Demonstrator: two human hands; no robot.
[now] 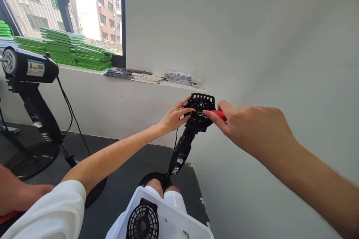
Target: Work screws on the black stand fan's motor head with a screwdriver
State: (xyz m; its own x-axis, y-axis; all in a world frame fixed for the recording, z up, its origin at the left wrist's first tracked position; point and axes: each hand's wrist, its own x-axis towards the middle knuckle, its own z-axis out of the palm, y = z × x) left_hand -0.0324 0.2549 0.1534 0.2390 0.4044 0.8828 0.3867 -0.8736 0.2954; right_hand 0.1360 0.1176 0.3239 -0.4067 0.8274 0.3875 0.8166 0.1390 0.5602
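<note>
My right hand (pixel 246 121) is closed around the red handle of a screwdriver (pixel 220 114). Its thin shaft points left into a round black fan head (pixel 200 101), whose perforated edge faces up. At the left side of that head, my left hand (pixel 174 117) rests with fingers stretched out and apart, one fingertip close to the shaft's tip. Below the head, a black stand (pixel 181 155) with a silver knob leans down to a round base between my legs. Any screw at the tip is too small to make out.
On my lap sits a white tray (pixel 171 213) with a round black grille (pixel 143 222) and small screws. Another fan (pixel 35 67) with trailing cables stands left. Another person's hand (pixel 25 194) enters low left. Green folders (pixel 78 54) and papers (pixel 179 77) line the ledge; a wall rises right.
</note>
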